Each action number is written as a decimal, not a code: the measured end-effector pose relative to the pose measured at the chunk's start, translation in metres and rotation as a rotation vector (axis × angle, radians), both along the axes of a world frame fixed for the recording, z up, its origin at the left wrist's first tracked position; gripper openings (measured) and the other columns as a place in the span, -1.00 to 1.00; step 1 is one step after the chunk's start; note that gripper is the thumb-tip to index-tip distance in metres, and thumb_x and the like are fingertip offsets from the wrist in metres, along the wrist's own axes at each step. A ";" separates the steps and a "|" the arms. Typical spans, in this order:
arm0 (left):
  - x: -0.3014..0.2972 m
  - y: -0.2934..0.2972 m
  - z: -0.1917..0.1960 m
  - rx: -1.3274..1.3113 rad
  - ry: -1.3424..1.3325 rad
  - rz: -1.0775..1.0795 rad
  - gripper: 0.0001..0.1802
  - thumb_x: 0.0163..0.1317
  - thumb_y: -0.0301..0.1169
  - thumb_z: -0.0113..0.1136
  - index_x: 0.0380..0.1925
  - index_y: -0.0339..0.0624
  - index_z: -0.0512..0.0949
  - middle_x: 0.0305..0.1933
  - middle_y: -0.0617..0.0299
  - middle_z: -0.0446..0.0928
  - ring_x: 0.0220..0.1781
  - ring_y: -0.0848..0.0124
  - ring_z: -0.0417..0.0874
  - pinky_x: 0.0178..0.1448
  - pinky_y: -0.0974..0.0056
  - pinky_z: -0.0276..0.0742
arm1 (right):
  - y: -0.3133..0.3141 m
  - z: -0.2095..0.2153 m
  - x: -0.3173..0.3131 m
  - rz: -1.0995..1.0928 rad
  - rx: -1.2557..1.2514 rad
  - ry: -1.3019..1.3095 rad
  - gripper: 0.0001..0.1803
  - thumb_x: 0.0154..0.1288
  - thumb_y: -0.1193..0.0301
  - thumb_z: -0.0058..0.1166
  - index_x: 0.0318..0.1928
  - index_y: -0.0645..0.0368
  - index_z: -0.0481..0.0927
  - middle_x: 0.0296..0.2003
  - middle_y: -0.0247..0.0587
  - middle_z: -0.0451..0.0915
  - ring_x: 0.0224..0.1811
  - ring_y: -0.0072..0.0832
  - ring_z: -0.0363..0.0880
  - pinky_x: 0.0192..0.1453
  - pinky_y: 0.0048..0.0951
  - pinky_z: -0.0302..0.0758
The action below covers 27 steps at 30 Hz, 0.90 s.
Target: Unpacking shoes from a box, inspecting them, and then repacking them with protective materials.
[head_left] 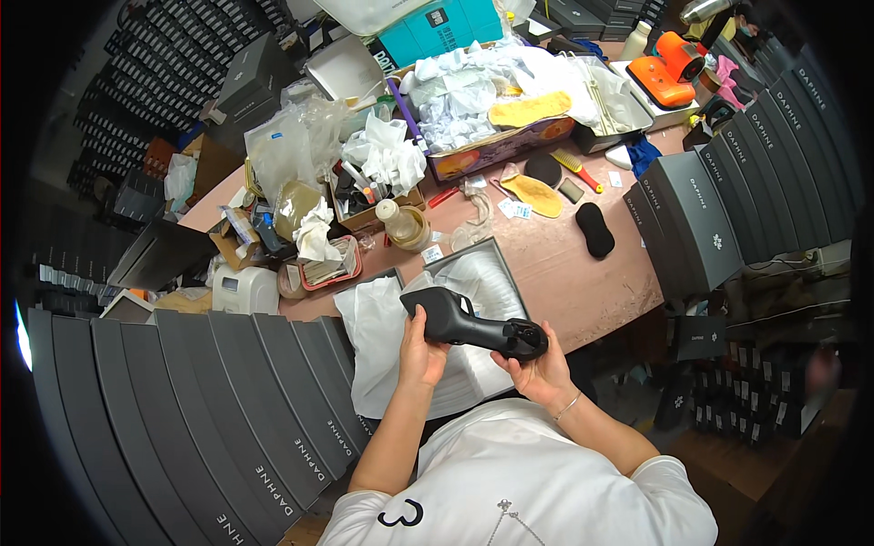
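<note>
A black shoe [469, 328] is held level in front of me between my two hands. My left hand [422, 350] grips its broad end, thumb on top. On the other end, where the dark strap-like parts are, my right hand [539, 369] closes its fingers from below and the side. Beneath the shoe lies an open grey shoe box [512, 273] with white wrapping inside. White tissue paper [371, 328] hangs over the box's left side.
Grey shoe boxes stand in rows at left [196, 400] and right [694, 218]. On the pink table [583, 296] lie a black pad [594, 229], a yellow insole [533, 196] and a brush [579, 171]. Behind are a bottle [401, 223], a carton of crumpled paper [464, 162] and an orange device [663, 77].
</note>
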<state>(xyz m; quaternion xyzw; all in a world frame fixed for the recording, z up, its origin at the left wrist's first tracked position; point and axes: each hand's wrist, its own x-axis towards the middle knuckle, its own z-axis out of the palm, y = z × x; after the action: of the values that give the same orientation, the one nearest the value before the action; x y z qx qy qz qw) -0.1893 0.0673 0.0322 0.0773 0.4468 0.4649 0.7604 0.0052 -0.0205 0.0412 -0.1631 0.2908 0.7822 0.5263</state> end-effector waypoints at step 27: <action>0.057 -0.060 -0.082 -0.322 -0.024 -0.337 -0.27 0.26 0.05 0.11 0.33 0.03 0.14 0.34 0.17 0.16 0.33 0.16 0.16 0.38 -0.23 -0.06 | 0.034 -0.029 0.032 0.303 0.643 -2.314 -0.89 0.25 0.48 0.06 -0.25 0.25 0.55 -0.23 -0.10 0.56 -0.13 -0.17 0.52 0.10 -0.17 0.35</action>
<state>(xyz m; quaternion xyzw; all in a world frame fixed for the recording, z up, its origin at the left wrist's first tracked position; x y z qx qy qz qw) -0.1323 0.0076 -0.0500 0.0231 0.4868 0.2552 0.8351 0.0370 0.0138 0.0122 -0.6605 -0.5816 0.2640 0.3947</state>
